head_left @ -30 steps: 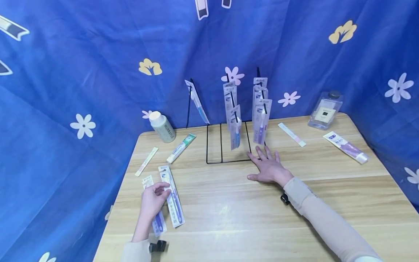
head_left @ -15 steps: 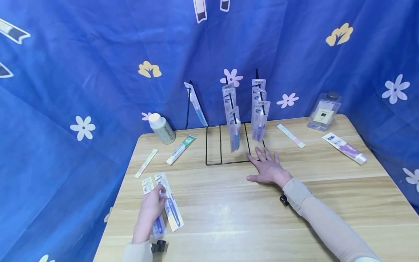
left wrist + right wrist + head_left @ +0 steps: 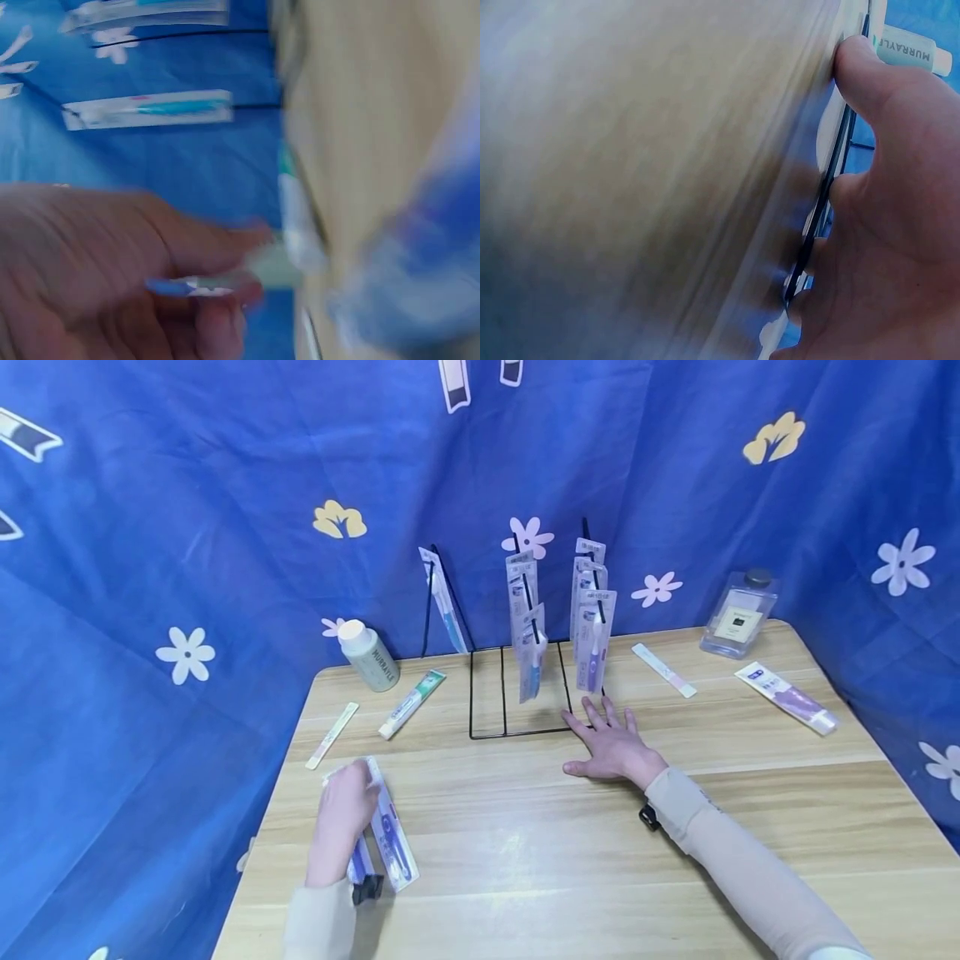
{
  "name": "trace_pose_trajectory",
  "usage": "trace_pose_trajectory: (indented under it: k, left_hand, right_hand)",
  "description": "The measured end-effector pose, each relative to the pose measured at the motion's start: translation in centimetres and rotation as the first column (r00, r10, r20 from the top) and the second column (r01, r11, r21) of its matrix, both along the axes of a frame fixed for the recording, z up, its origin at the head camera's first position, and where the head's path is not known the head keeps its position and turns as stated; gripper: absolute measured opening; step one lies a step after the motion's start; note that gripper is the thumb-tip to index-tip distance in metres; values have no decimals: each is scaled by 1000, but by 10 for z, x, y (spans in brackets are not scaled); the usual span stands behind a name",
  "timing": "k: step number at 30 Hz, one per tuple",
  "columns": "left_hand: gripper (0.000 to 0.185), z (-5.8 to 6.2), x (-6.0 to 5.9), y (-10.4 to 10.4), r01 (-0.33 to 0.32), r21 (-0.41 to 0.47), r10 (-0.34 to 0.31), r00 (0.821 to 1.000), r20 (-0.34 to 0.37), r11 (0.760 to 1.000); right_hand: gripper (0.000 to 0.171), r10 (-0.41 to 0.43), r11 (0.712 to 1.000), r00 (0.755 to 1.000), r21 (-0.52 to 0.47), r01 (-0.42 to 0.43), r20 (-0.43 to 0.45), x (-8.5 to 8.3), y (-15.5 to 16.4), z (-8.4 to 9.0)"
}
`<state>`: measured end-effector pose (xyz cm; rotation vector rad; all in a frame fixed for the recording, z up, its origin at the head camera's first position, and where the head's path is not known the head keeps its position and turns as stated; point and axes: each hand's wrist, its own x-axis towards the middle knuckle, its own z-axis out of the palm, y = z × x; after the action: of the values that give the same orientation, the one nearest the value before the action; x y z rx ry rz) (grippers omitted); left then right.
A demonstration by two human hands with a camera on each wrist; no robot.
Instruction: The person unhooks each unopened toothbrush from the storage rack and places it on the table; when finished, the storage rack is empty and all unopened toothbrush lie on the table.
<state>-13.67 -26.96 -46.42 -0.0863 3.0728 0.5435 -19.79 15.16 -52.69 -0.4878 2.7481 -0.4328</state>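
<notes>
My left hand (image 3: 343,810) is over two packaged toothbrushes at the table's left. Thumb and fingers pinch a thin blue-and-white edge (image 3: 180,286), apparently one of the packs; which pack cannot be told. The right-hand purple toothbrush pack (image 3: 396,839) shows beside the fingertips, while the other toothbrush pack (image 3: 360,858) is mostly hidden under hand and wrist. A blurred purple-blue pack (image 3: 420,255) looms close in the left wrist view. My right hand (image 3: 617,752) lies flat with spread fingers at the front bar of a black wire display rack (image 3: 525,732). Toothbrush packs (image 3: 596,643) hang on its hooks.
Left of the rack are a grey-green bottle (image 3: 369,656), a green-and-white toothpaste tube (image 3: 412,705) and a slim white-pink packet (image 3: 332,736). Right of it lie another slim packet (image 3: 663,670), a purple-and-white tube (image 3: 786,697) and a clear bottle (image 3: 740,614). A blue curtain (image 3: 247,568) stands behind.
My left hand first pinched the right-hand pack, which shifted slightly left and toward me. Now that hand is blurred, its wrist raised over the left pack. The right hand has stayed put.
</notes>
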Motion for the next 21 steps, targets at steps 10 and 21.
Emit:
trace_pose_trajectory:
  k: [10, 21]
  left_hand:
    - [14, 30, -122, 59, 241, 426, -32, 897, -441, 872]
    - [27, 28, -218, 80, 324, 858, 43, 928, -370, 398]
  right_hand:
    - [97, -3, 1000, 1000, 23, 3, 14, 0, 3, -1]
    - [96, 3, 1000, 1000, 6, -3, -7, 0, -1, 0]
